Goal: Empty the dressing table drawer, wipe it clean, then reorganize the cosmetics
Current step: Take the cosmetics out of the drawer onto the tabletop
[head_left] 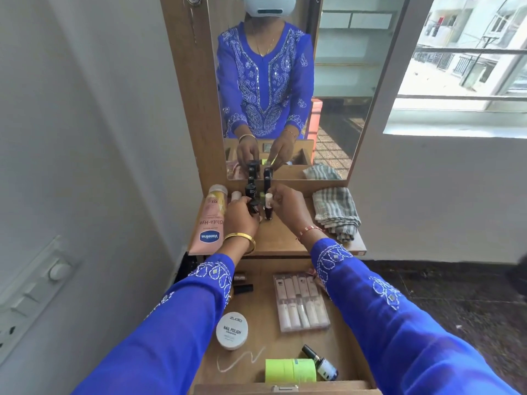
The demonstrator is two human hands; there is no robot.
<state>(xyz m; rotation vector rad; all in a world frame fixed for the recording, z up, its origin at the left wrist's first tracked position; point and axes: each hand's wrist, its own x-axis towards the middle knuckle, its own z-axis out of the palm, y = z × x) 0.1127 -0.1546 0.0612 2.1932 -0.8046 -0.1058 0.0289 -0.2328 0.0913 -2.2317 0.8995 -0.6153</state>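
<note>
Wood drawer (256,309) open nearest me, not yet emptied: green roll (290,370), dropper bottle (320,362), nail polish tub (231,330), clear tube pack (301,305). Emptying step, I judge. On worktop (281,238), left hand (242,215) grips dark bottle (253,207), right hand (285,203) pinches white-capped bottle (268,208). Next: let go, reach back into drawer. Cloth (336,212) waits right.

- My left hand (241,216) and right hand (288,205) meet at the bottles (258,199) on the shelf (273,240), before the mirror (336,109).
- A tube (210,223) lies left of them, a cloth (336,212) right.
- In the drawer (256,303) below: a tin (231,330) left, a case (301,305) right, a roll (290,370) and dropper (320,363) nearest me.
</note>
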